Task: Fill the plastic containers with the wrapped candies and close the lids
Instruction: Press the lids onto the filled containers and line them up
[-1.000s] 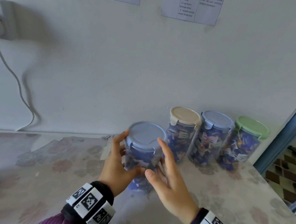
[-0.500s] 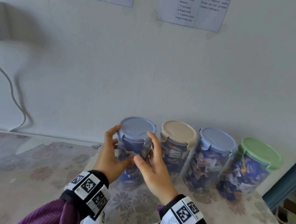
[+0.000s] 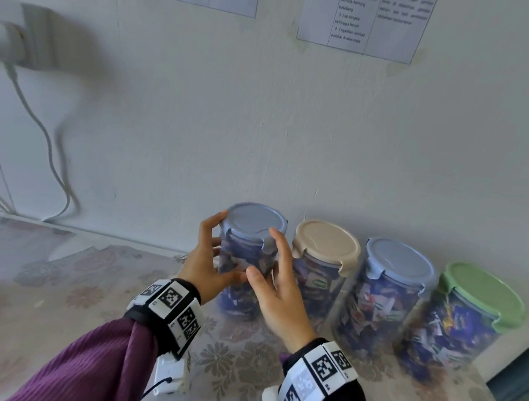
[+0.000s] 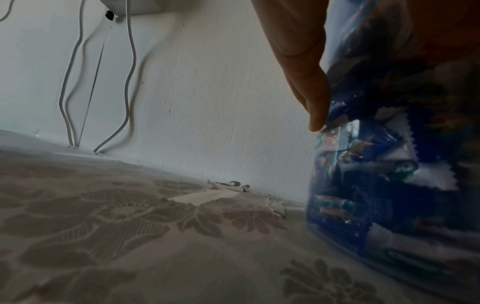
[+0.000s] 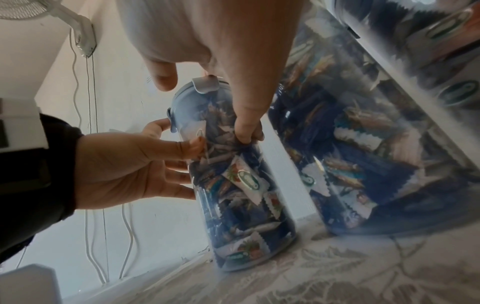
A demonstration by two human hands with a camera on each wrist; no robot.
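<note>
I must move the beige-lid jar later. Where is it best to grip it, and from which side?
Probably from the front, round the clear wall below the lid. The beige-lid jar stands upright between the blue-lid jars, the wall close behind, so only its front is free.

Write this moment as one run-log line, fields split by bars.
step: placing filled container in row | left hand: holds it | right hand: holds it | lid: closed | neighbour: beige-lidded container

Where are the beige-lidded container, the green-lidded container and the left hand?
beige-lidded container [image 3: 327, 245], head view, on the top of its lid.
green-lidded container [image 3: 480, 291], head view, on the top of its lid.
left hand [image 3: 207, 269], head view, on the back of the hand.
</note>
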